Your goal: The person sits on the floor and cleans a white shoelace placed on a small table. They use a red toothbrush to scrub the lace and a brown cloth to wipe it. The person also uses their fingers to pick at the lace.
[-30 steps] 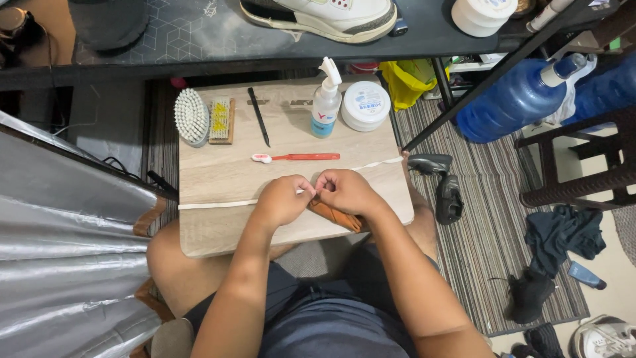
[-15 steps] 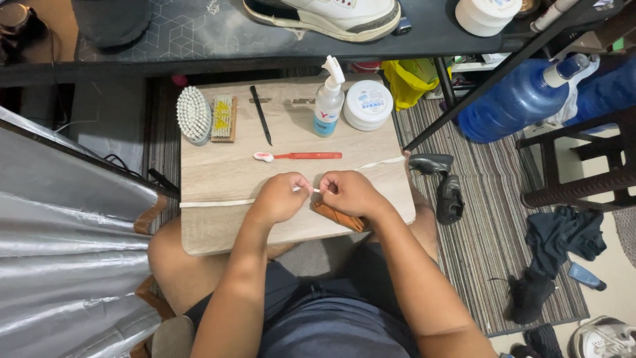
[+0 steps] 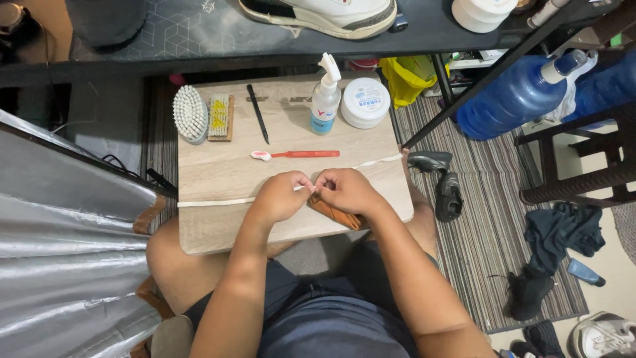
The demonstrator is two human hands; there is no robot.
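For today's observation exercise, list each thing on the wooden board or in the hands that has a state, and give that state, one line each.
left hand: closed, pinching the white shoelace
right hand: closed, pinching the shoelace over a brown brush
white shoelace: stretched flat across the wooden board
red toothbrush: lying flat, untouched
pump bottle: upright
white jar: lid on
black pen: lying flat

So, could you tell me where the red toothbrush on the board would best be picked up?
Probably at the bare red handle of the toothbrush, from above. It lies flat and crosswise on the wooden board, white head pointing left, with open space around the handle.
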